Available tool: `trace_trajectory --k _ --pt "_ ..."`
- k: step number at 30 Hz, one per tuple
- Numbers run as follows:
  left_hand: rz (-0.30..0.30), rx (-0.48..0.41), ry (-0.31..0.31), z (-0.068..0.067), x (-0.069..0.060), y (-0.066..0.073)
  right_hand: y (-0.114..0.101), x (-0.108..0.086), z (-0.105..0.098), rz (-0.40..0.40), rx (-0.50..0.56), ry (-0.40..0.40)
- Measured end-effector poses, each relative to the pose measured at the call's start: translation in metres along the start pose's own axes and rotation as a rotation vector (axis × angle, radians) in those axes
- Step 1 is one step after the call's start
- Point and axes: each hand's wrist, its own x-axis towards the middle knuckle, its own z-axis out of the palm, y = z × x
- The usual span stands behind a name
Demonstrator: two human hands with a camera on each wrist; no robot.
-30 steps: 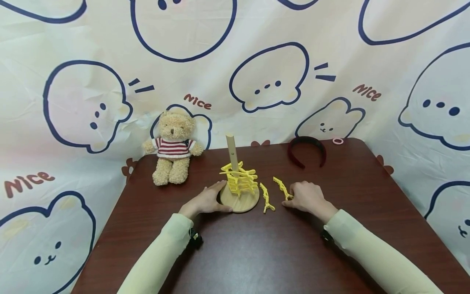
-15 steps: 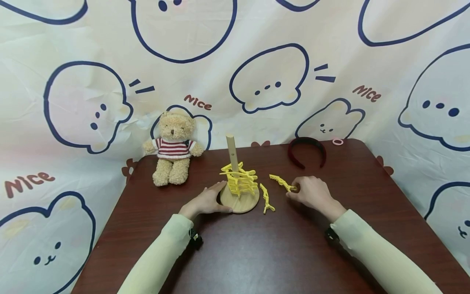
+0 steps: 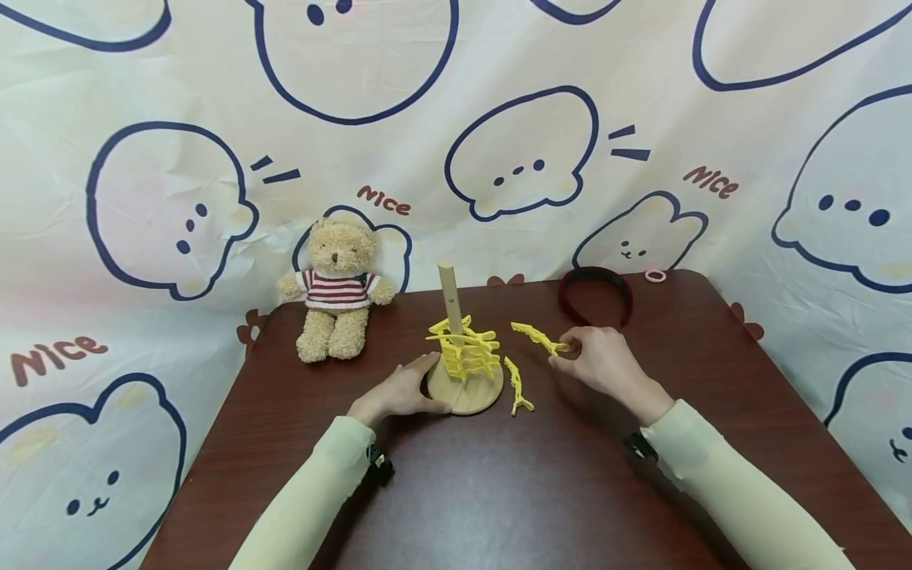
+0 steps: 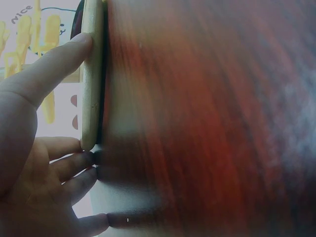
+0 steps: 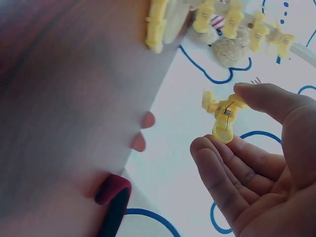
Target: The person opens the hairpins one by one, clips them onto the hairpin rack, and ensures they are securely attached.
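A wooden stand (image 3: 463,400) with a round base and an upright post bears several yellow hair clips (image 3: 470,362) around its post. My left hand (image 3: 400,388) grips the left side of the base, thumb on the near rim and fingers farther round. My right hand (image 3: 609,362) pinches the handle end of another yellow hair clip (image 3: 536,337) between thumb and fingertips, right of the stand and raised off the table. Its small metal spring shows in the right wrist view, where the clip (image 5: 224,116) points away from the palm. One more loose hair clip (image 3: 517,386) lies between stand and right hand.
A dark red headband (image 3: 595,274) lies at the back right, behind my right hand. A pink ring (image 3: 655,275) rests beyond it near the back edge. A teddy bear (image 3: 335,289) in a striped shirt sits at the back left of the brown table (image 3: 456,507).
My right hand has lifted the hair clip off the table and moved it up and slightly away. The clip has turned more sideways. My left hand and the stand stay put.
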Motion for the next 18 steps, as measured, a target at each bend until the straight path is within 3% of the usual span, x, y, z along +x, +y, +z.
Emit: trace_trajectory --k 18 --pt "-0.007 0.004 -0.001 0.001 0.001 -0.001 -0.034 0.008 -0.032 -0.057 0.049 0.061"
